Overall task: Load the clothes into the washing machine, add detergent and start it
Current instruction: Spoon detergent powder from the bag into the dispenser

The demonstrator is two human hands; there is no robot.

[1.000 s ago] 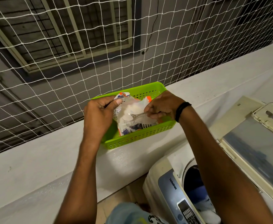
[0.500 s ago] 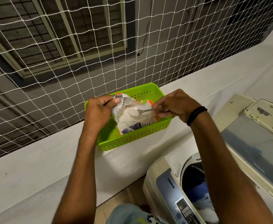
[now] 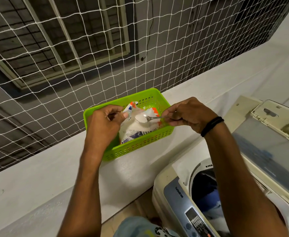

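Detergent powder (image 3: 135,125) sits in the white, blue-and-orange printed plastic pouch (image 3: 131,132), which leans in the left half of the green perforated plastic basket (image 3: 140,147) on the white painted ledge (image 3: 54,168), close to its far edge. My left hand (image 3: 104,124) pinches the pouch's torn top so the mouth gapes. My right hand (image 3: 190,115) pinches the handle of the small metal spoon (image 3: 146,118), with the bowl level over the opening so the white heap it seems to carry won't spill. Below the ledge's near edge the grey-and-cream top-loading washing machine (image 3: 173,192) stands lid up with clothes (image 3: 214,209) in its drum, ready for powder.
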